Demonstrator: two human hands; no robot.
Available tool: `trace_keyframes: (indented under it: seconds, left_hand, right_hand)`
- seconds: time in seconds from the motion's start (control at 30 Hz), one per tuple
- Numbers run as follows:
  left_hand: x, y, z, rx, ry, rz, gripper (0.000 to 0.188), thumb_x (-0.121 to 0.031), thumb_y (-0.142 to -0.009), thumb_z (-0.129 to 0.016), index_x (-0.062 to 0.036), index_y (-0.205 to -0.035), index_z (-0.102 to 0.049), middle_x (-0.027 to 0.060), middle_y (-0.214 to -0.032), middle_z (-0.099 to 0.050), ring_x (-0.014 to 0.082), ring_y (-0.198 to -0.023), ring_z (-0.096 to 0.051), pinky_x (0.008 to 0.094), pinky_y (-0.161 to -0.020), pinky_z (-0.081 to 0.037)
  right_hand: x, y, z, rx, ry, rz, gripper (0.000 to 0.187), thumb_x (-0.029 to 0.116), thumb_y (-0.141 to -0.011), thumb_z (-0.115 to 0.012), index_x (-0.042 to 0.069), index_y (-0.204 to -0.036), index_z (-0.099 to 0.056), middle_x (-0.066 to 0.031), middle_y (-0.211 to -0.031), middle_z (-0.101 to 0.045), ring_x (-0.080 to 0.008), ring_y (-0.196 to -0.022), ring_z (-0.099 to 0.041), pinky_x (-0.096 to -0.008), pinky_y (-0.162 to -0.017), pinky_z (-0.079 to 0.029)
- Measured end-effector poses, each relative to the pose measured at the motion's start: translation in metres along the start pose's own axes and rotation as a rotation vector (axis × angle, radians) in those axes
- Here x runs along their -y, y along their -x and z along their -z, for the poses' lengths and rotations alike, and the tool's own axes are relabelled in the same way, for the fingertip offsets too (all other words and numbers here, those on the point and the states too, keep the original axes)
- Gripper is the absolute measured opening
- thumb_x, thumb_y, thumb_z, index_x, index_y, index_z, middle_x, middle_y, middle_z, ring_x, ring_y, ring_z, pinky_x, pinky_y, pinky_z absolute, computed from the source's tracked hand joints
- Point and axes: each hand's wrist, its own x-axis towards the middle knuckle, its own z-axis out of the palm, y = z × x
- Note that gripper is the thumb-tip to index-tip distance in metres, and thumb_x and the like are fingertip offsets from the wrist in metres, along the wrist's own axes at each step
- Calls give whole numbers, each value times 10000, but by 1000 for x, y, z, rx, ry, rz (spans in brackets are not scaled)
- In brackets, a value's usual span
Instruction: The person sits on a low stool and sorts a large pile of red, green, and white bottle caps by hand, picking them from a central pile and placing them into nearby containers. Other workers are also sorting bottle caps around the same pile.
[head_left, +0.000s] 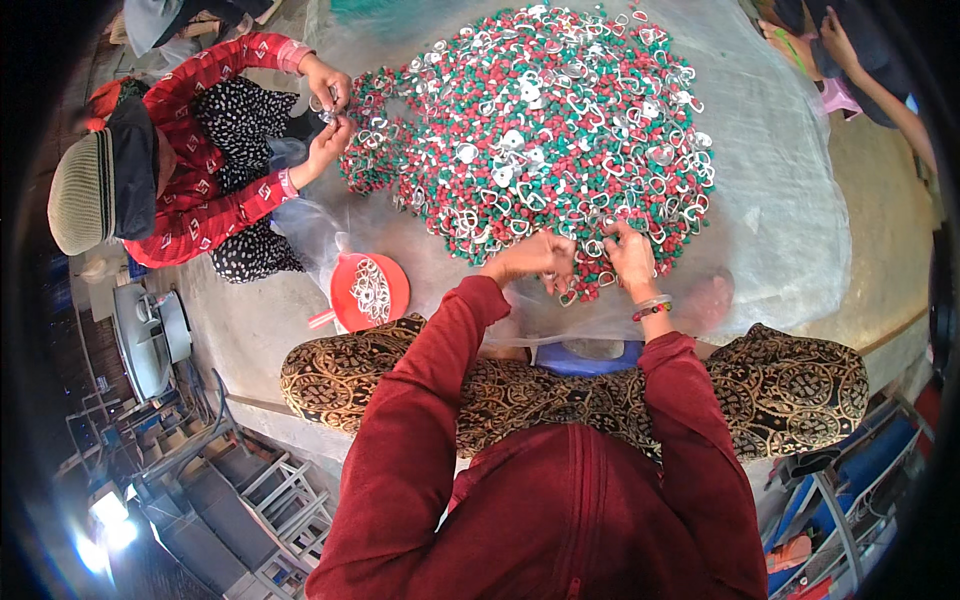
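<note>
A broad pile of small red and green pieces [440,205] mixed with white ring-shaped and D-shaped pieces [503,175] lies on a translucent plastic sheet [790,200]. My left hand [540,258] is at the pile's near edge, fingers curled down and slightly blurred. Just right of it, my right hand [632,258] has its fingers bent together over the pile. What either hand pinches is too small or hidden to make out. Beaded bracelets [653,308] circle my right wrist.
Left of my knee stands a red plastic scoop [343,296] holding white rings. A co-worker in a red patterned top [190,150] handles small pieces at the pile's left side. Another person's arm [880,90] shows at far right. A blue object [585,358] lies between my legs.
</note>
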Motion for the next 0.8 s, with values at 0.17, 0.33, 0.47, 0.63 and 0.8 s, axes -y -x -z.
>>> trace_keyframes:
  seconds: [0.17,0.33,0.47,0.63,0.8]
  left_hand:
    - [52,-2,-31,17,-543,88,246,-129,-725,-669,-22,-913,-551,112,-779,-611,205,-628,-647,304,-489,-524]
    - [116,-29,-64,-299,-1516,-181,214,-99,-801,-535,35,-967,-548,191,-860,-610,271,-654,-658,355,-507,-534]
    - [124,-32,-62,-314,-1557,-178,157,-72,-797,-496,36,-881,-572,167,-800,-608,270,-639,-652,362,-534,-539]
    - [97,-18,-41,-504,-1433,-155,154,-109,-790,-530,30,-835,-581,196,-781,-624,302,-693,-654,384,-602,-538]
    - [73,-22,-4,-838,-931,-149,254,-239,-759,-629,12,-775,-593,206,-696,-609,374,-685,-618,459,-624,-487]
  right_hand:
    - [5,-14,3,-72,-235,34,180,155,-758,-662,98,-927,-643,-95,-601,-555,-289,-606,-587,-400,-575,-447]
    - [25,-32,9,-92,-122,132,229,191,-775,-656,107,-986,-623,-138,-692,-626,-338,-726,-627,-433,-634,-476]
    - [33,-42,-16,32,230,279,366,241,-808,-621,123,-1140,-523,-171,-817,-644,-378,-788,-625,-483,-664,-493]
    - [27,-46,-51,-47,387,462,211,148,-793,-615,44,-941,-506,-168,-808,-627,-360,-736,-631,-455,-606,-510]
    - [36,-44,-31,-111,-42,244,115,158,-831,-579,46,-850,-559,-99,-709,-620,-266,-549,-602,-383,-494,-479]
